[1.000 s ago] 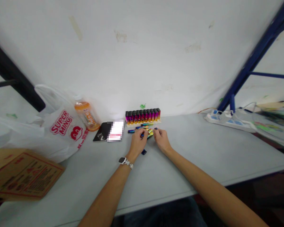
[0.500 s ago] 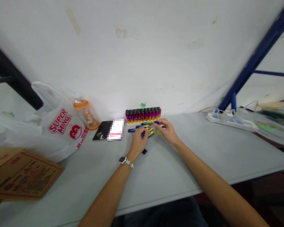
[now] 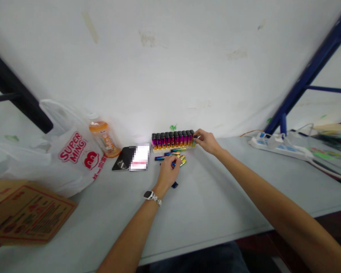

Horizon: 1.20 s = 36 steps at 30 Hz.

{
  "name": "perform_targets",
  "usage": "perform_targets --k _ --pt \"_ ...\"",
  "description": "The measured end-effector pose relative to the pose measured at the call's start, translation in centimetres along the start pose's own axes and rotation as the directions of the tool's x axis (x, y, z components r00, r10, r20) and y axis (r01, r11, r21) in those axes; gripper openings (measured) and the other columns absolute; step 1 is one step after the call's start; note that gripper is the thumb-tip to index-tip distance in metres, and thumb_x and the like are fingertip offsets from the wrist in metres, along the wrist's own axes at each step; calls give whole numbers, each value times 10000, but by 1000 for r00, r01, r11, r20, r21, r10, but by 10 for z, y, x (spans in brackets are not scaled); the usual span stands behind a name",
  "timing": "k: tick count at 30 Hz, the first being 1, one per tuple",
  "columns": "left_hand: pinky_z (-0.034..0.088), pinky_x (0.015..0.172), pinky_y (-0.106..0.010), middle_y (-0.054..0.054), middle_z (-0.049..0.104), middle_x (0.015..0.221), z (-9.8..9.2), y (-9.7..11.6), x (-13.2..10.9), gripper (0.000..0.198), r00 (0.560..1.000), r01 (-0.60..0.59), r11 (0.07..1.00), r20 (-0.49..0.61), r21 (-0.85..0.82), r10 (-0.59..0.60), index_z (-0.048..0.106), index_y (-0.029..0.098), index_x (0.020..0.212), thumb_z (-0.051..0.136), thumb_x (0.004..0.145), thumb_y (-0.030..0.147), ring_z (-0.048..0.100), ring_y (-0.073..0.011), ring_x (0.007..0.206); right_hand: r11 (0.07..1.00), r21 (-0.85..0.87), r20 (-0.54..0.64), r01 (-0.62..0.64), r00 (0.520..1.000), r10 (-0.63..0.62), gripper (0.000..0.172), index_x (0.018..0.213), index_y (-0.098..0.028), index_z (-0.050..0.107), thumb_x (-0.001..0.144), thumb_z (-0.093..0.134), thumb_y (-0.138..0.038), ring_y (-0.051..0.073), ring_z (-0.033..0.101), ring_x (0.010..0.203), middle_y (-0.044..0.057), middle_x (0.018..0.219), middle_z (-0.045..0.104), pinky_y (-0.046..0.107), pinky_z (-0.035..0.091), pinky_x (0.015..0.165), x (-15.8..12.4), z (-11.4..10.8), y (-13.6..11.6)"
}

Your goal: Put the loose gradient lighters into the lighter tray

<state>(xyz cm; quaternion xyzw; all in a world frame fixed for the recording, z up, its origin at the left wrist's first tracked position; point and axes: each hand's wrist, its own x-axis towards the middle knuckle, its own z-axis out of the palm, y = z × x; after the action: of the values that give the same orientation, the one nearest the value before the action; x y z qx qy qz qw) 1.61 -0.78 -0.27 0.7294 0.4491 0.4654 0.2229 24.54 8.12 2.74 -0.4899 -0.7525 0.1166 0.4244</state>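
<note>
A row of upright rainbow-coloured lighters (image 3: 172, 139) stands in a pale tray against the wall. Several loose lighters (image 3: 174, 154) lie flat on the table just in front of it. My right hand (image 3: 206, 141) is at the right end of the row, its fingers pinched on a lighter held upright against the last one. My left hand (image 3: 167, 172), with a watch on the wrist, rests over the loose lighters with its fingers curled on one of them. A small dark blue piece (image 3: 174, 185) lies beside the left hand.
A phone (image 3: 130, 158) lies left of the lighters. An orange bottle (image 3: 105, 139) leans on a white plastic bag (image 3: 59, 151). A cardboard box (image 3: 25, 212) sits at the front left. A power strip (image 3: 278, 146) and a blue frame post (image 3: 309, 72) are at the right.
My right hand carried a lighter from the loose pile up and right to the right end of the standing row. My left hand stayed on the loose lighters.
</note>
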Motion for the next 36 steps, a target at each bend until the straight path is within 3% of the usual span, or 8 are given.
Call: perform_targets --k 9,20,24,29,34,36 --pt "442 752 -279 -21 656 782 1 -1 0 243 1000 -3 1000 0 16 3 621 176 717 495 918 229 591 -163 795 1000 -24 -12 -3 1000 3 169 938 -173 643 793 597 -245 144 601 644 37 832 703 273 471 659 7 0 6" --pt "445 746 -278 -25 660 790 -1 0 -1 249 1000 -6 1000 -3 11 6 626 176 729 485 924 241 590 -163 797 997 69 36 -33 999 30 180 940 -174 672 787 627 -256 153 613 684 30 829 706 283 503 665 11 3 20" --pt "448 739 -285 -27 657 780 -1 -1 0 252 999 -2 1000 -35 26 3 622 179 715 496 921 250 588 -167 787 999 -34 -3 -25 1000 25 181 947 -178 702 822 604 -265 152 605 694 47 870 668 312 514 723 7 8 21" --pt "458 745 -294 -33 669 787 -4 -6 0 244 993 47 998 -112 44 -42 636 178 728 497 917 246 601 -172 788 961 -276 -71 5 997 -26 294 1081 -195 714 871 548 -315 195 574 806 88 1004 507 374 496 829 -7 10 14" --pt "460 748 -287 -29 678 788 -7 -8 1 256 979 121 992 -173 36 -113 641 181 739 484 919 277 607 -171 798 927 -375 -59 -3 998 -20 536 1398 -202 493 869 531 -283 242 536 924 108 1078 434 394 472 863 -25 15 -1" --pt "459 750 -286 -31 677 783 -8 -8 1 261 975 130 991 -184 38 -121 636 181 731 484 916 285 607 -173 805 919 -395 -60 16 997 -43 559 1411 -172 457 864 532 -259 252 522 960 124 1098 445 386 456 872 -29 20 -13"
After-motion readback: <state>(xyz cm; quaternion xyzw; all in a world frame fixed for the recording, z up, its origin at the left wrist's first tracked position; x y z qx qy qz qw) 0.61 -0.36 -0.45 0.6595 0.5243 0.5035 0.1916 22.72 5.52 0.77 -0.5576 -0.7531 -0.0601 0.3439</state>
